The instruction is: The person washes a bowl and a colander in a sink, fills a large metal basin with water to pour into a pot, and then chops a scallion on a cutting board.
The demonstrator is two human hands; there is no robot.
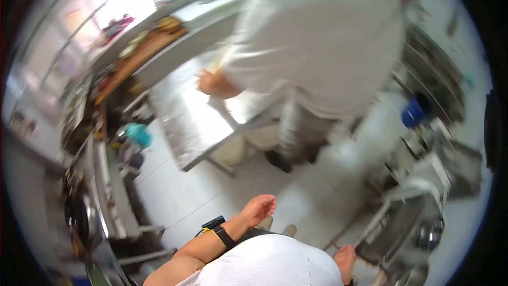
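Note:
My left hand is held out before my body above the tiled floor, its fingers curled in and nothing seen in them. A black wristband with a small dark device sits on that forearm. Low on the right, my right hand is beside my white shirt, fingers bent inward and slightly blurred; I see no object in it. The nearest thing to it is a metal rack on the right. Neither hand touches a work surface.
A co-worker in white leans over a steel table, one hand at its surface. Counters with kitchenware line the left. A blue bucket stands right. Pale tiled floor lies between.

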